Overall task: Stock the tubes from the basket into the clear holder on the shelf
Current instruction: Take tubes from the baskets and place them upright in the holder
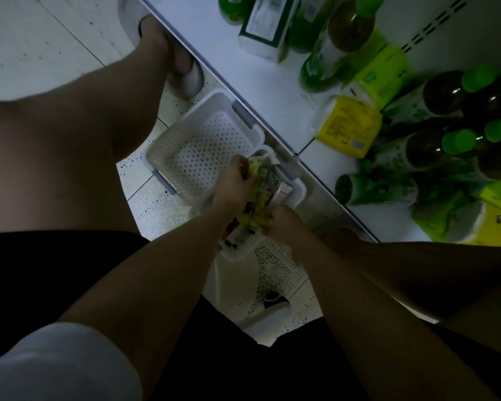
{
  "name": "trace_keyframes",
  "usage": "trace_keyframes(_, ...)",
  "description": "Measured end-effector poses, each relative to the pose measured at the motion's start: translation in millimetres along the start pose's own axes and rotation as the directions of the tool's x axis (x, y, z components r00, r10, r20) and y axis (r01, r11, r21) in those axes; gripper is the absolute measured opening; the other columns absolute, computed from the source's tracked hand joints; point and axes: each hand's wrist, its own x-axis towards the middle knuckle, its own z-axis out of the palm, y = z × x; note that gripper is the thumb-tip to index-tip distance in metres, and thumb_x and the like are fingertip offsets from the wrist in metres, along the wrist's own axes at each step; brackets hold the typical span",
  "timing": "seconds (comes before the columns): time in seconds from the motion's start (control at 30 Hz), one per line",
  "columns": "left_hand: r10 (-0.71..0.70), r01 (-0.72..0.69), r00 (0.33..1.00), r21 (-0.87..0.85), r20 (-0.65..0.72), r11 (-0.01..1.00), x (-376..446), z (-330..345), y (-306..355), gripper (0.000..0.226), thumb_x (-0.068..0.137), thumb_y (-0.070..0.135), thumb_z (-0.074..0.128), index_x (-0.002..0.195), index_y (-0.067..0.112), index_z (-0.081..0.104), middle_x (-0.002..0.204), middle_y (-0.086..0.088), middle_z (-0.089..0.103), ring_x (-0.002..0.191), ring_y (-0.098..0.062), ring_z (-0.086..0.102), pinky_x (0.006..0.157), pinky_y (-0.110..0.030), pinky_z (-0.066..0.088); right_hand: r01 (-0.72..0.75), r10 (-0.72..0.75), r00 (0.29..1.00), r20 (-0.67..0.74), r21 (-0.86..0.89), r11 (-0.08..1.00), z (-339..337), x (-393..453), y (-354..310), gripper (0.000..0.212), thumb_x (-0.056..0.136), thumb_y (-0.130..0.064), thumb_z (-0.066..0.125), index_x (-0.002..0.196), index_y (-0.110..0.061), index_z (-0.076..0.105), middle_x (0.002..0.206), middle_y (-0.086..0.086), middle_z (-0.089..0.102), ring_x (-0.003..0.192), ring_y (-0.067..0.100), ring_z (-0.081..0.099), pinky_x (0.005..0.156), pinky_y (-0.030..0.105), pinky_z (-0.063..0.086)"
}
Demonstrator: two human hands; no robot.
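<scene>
The white shelf (272,91) runs diagonally across the upper right and is crowded with green-capped bottles (443,94), green spray bottles (321,59) and yellow packs (349,125); no clear holder can be made out among them in this dim view; a speckled tiled floor (41,44) fills the upper left, where a foot in a pale slipper (185,76) is planted beside the shelf edge. Two white perforated baskets are set on the floor just below the shelf lip; the empty basket (203,149) lies further off, and the nearer basket (297,192) touches it and is largely hidden by the hands. A bundle of tubes (258,195), yellow-green with some pink-white ends, is gathered over the nearer basket. The left hand (232,180) is curled round the far end of the bundle; the right hand (284,221) is curled round the near end; several tubes are thus held at once between both hands. The tubes are judged light and somewhat soft-walled, with glossy printed skins that may slide against one another; a loose bundle is likely to fan out or shed a tube if lifted by its ends alone. A firmer hold would be taken round the middle of the bundle, with the ends squared; squeezing hard is best avoided, since soft tubes may dent or crease.
</scene>
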Motion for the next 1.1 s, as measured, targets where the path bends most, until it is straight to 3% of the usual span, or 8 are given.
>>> trace_keyframes(0.17,0.048,-0.046,0.999,-0.071,0.017,0.996,-7,-20,28,0.023,0.088,0.023,0.066,0.107,0.011,0.058,0.098,-0.004,0.066,0.091,-0.020,0.063,0.075,-0.034,0.053,0.094,-0.088,0.983,-0.164,0.026,0.995,-33,-22,-9,0.006,0.087,-0.011,0.064,0.093,-0.010,0.065,0.086,0.003,0.059,0.077,0.015,0.051,0.070,0.023,0.039)
trace_keyframes(0.27,0.090,-0.079,0.994,-0.176,0.054,0.981,-20,-31,53,0.018,0.085,0.023,0.071,0.097,0.017,0.060,0.092,-0.006,0.067,0.088,-0.025,0.065,0.078,-0.041,0.056,0.186,-0.160,0.960,-0.231,0.096,0.978,-57,-45,-19,0.026,0.090,-0.009,0.061,0.070,-0.020,0.051,0.067,-0.001,0.049,0.060,0.012,0.045,0.055,0.019,0.037)
trace_keyframes(0.37,0.159,-0.114,0.980,-0.321,0.116,0.940,-35,-48,85,0.013,0.090,0.020,0.066,0.092,0.010,0.058,0.083,-0.009,0.060,0.081,-0.026,0.061,0.078,-0.048,0.053,0.272,-0.200,0.926,-0.322,0.197,0.942,-79,-73,-32,0.008,0.097,-0.015,0.054,0.091,-0.013,0.059,0.083,0.008,0.060,0.074,0.023,0.059,0.064,0.022,0.048)
trace_keyframes(0.47,0.250,-0.167,0.947,-0.359,0.199,0.918,-51,-77,122,0.027,0.093,0.024,0.062,0.097,-0.002,0.054,0.086,-0.019,0.057,0.080,-0.029,0.059,0.078,-0.055,0.054,0.362,-0.220,0.867,-0.447,0.264,0.894,-105,-104,-48,0.027,0.100,-0.019,0.052,0.118,0.002,0.053,0.088,0.018,0.059,0.072,0.026,0.060,0.062,0.034,0.048)
trace_keyframes(0.6,0.430,-0.340,0.886,-0.387,0.175,0.857,-80,-124,183,0.025,0.095,0.022,0.060,0.101,-0.001,0.057,0.082,-0.016,0.060,0.077,-0.026,0.063,0.064,-0.040,0.058,0.525,-0.315,0.729,-0.608,0.202,0.827,-140,-166,-69,0.022,0.098,-0.024,0.057,0.118,-0.016,0.056,0.070,-0.008,0.065,0.055,0.003,0.062,0.049,0.016,0.046)
trace_keyframes(0.83,0.745,-0.677,0.666,-0.382,0.047,0.629,-158,-184,309,0.005,0.095,0.022,0.060,0.092,0.018,0.060,0.076,-0.008,0.057,0.062,-0.011,0.056,0.049,-0.024,0.053,0.723,-0.494,0.419,-0.762,-0.049,0.689,-192,-310,-107,0.018,0.099,-0.020,0.054,0.086,-0.030,0.061,0.067,-0.003,0.061,0.053,0.011,0.063,0.051,0.023,0.051)
trace_keyframes(0.93,0.836,-0.772,0.548,-0.359,0.045,0.525,-195,-202,355,0.008,0.094,0.024,0.061,0.088,0.020,0.057,0.071,0.001,0.057,0.058,-0.006,0.055,0.050,-0.025,0.053,0.744,-0.547,0.345,-0.763,-0.133,0.655,-205,-369,-116,0.016,0.098,-0.017,0.056,0.087,-0.022,0.066,0.068,0.000,0.063,0.058,0.015,0.065,0.058,0.032,0.056)
trace_keyframes(1.1,0.906,-0.865,0.418,-0.275,0.067,0.419,-239,-228,421,0.008,0.093,0.025,0.063,0.087,0.020,0.063,0.086,-0.014,0.068,0.072,-0.016,0.065,0.062,-0.030,0.058,0.705,-0.598,0.226,-0.769,-0.294,0.645,-234,-461,-126,0.015,0.095,-0.019,0.061,0.087,-0.017,0.073,0.068,0.000,0.069,0.063,0.017,0.066,0.065,0.037,0.060)
